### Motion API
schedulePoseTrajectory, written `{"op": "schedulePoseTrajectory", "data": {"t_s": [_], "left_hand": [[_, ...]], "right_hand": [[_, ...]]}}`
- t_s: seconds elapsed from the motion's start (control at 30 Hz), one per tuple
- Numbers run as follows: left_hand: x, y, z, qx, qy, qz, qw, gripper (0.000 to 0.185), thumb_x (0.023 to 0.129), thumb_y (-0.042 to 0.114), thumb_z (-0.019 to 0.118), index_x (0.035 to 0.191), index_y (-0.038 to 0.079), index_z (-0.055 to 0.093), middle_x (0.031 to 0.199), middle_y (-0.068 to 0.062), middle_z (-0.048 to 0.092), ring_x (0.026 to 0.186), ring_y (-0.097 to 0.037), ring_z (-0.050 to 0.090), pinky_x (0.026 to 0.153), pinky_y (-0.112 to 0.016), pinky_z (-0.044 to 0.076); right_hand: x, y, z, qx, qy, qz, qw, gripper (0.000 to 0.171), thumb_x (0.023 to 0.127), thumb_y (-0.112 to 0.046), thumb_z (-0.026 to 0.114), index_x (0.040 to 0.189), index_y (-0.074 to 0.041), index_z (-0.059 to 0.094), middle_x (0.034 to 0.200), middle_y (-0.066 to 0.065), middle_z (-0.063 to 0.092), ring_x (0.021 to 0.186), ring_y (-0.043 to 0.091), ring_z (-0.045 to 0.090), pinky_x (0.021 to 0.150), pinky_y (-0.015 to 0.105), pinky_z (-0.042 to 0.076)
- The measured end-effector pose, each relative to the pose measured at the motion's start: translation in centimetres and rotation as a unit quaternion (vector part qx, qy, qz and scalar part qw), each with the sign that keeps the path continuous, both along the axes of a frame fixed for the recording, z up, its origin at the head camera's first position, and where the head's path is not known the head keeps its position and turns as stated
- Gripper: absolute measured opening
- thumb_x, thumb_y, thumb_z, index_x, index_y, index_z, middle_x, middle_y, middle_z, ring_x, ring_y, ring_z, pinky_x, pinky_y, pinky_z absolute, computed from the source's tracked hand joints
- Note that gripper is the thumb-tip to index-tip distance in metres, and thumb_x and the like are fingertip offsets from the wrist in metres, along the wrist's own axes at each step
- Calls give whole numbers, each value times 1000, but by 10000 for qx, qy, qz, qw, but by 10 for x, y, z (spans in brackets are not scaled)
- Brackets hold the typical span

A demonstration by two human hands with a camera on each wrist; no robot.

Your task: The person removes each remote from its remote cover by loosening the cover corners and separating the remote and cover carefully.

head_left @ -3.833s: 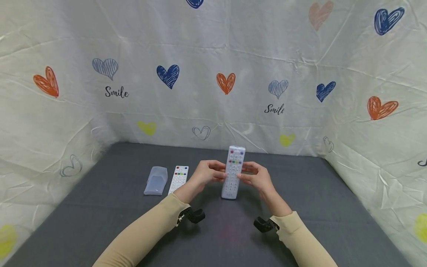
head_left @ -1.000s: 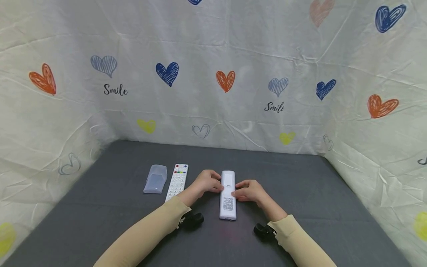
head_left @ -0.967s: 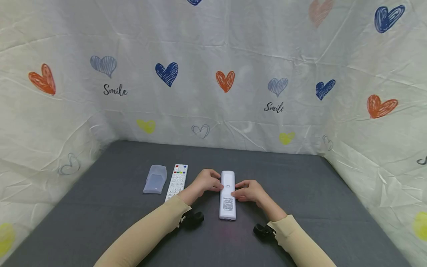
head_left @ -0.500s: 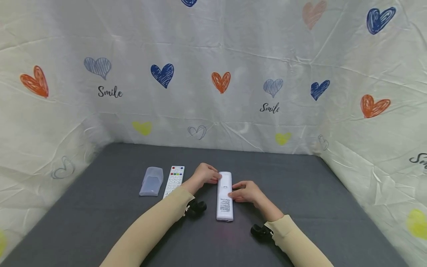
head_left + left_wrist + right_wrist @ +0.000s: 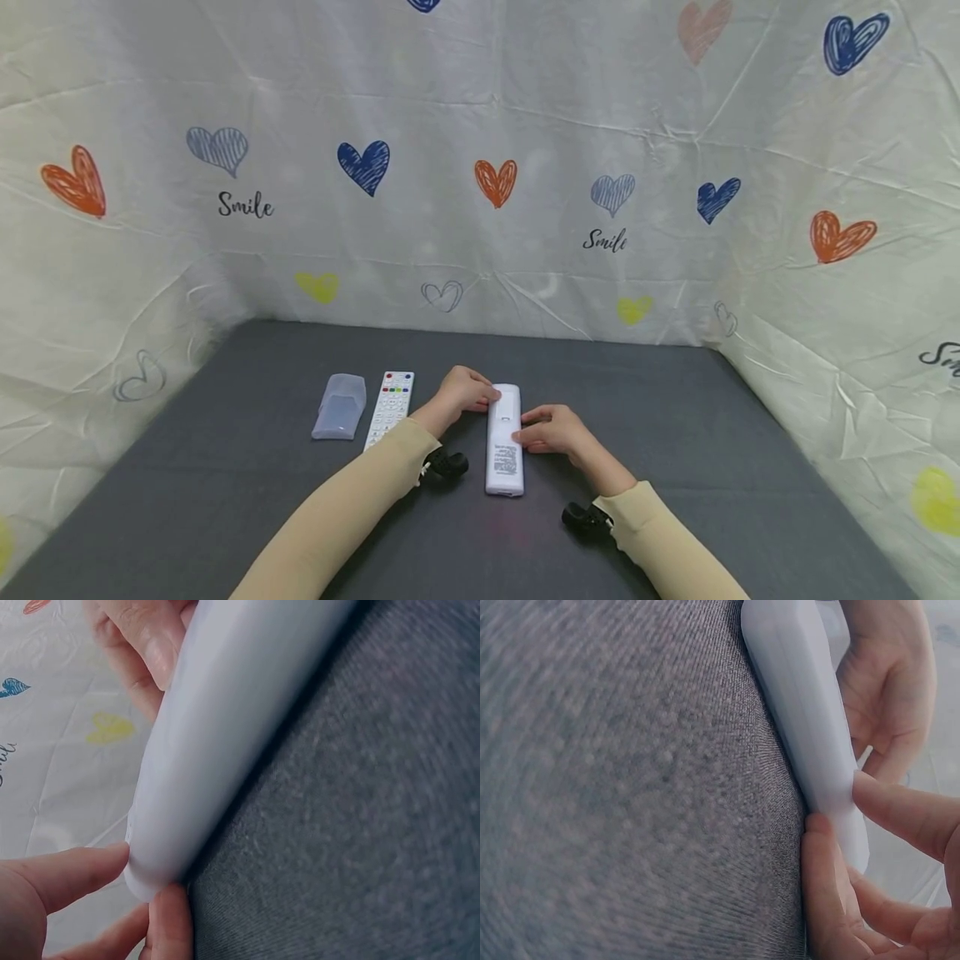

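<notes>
A long white remote (image 5: 504,442) lies face down on the grey table (image 5: 675,467), its label up. My left hand (image 5: 465,390) pinches its far end between thumb and fingertips (image 5: 60,877), as the left wrist view shows against the white remote (image 5: 225,735). My right hand (image 5: 551,429) grips the remote's right edge near the middle. In the right wrist view the thumb lies along the side of the remote (image 5: 802,727) and a finger (image 5: 900,817) rests on top.
A second white remote (image 5: 391,397) with coloured buttons lies face up left of my hands. A clear soft cover (image 5: 339,405) lies beside it, further left. Heart-printed cloth walls (image 5: 495,183) close off the back and both sides.
The remote, held up with its buttons facing me 3.8 s ago, now lies face down on the table. Over the last second my left hand slid to its far end.
</notes>
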State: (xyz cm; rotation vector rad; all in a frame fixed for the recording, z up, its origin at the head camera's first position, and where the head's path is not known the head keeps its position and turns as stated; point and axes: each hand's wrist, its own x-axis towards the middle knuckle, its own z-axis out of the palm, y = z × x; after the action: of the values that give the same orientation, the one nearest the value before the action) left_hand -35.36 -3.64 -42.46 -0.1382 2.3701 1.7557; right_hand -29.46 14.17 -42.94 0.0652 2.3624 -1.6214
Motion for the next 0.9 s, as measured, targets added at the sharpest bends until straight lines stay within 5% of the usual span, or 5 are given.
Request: {"op": "schedulePoseTrajectory", "data": {"t_s": [0.37,0.9], "left_hand": [[8,1,9,548,238,150,9981,25,77,4,75,100,-1,67,95,-14,68,71,-12,66,74,-31,59],[23,-5,51,954,1261,-73,9874,27,76,0,76,101,4,68,103,-13,66,90,-22,65,72,-34,59]], "right_hand": [[1,1,9,85,132,27,9999,42,73,-4,79,110,5,64,89,11,71,72,13,66,70,31,59],[3,1,51,-180,768,-119,9968,37,82,-10,73,115,4,63,109,22,67,89,22,69,83,40,57]]}}
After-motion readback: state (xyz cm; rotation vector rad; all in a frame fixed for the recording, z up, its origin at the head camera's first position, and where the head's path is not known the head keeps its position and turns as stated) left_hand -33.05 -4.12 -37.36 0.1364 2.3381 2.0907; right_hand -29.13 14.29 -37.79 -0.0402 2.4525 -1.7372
